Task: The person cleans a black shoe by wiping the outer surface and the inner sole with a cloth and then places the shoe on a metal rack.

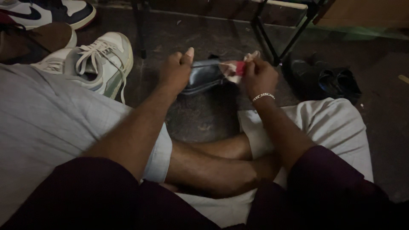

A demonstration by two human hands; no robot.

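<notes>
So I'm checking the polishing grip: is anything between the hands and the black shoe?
Nothing stands between the left hand and the black shoe; it grips the shoe directly. The right hand holds a red-and-white cloth, which lies between its fingers and the shoe's end.

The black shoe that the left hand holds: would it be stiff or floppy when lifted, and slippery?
The black shoe looks smooth and glossy, so probably a bit slippery. It keeps its shape under the left hand, so likely fairly stiff. The cloth in the right hand seems floppy.
</notes>
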